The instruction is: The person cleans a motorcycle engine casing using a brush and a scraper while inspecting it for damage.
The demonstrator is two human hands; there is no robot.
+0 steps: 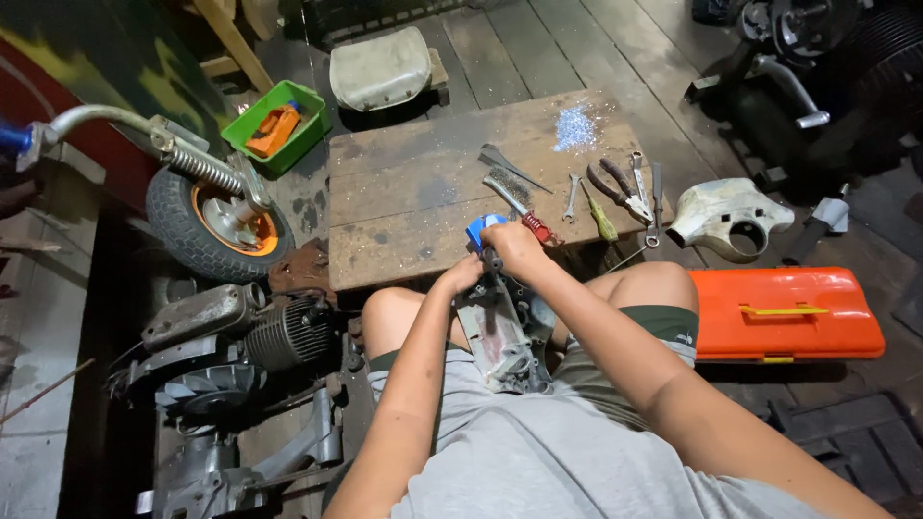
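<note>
Your hands grip a dull, grimy metal casing (502,332). Far of it, the bench (404,192) is rough, stained wood. Right, the toolbox (784,312) is glossy orange plastic; far left, the bin (279,125) is green plastic.

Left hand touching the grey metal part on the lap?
Touching. Head view: left hand rests on the top end of the grey metal part, no gap visible.

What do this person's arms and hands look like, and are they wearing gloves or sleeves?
Both arms are bare from the shoulder area down, with no long sleeves. The left hand and right hand wear no gloves, and no watch or rings are visible. The person wears a light grey T-shirt and dark green shorts.
</note>
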